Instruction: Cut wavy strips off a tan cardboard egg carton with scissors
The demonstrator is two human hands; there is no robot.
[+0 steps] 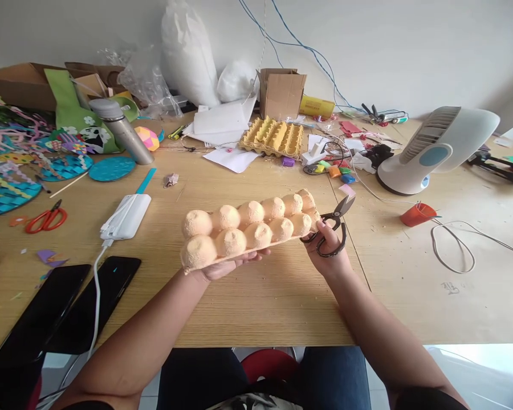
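Observation:
My left hand (227,265) holds a strip of orange egg carton (248,226) from below, bumps facing up, above the wooden table (273,296). Its fingers curl under the strip's near edge. My right hand (328,250) grips black scissors (331,228) by the loops, thumb and fingers through them. The blades are slightly apart and point up and to the right, just beside the carton strip's right end.
A yellow egg tray (273,136) lies at the back centre beside a cardboard box (281,93). A white desk fan (436,148), an orange cup (416,214) and a cable (453,245) are on the right. Red scissors (47,219), a power bank (127,216), two phones (68,307), a steel bottle (122,131) and paper crafts (17,165) are on the left.

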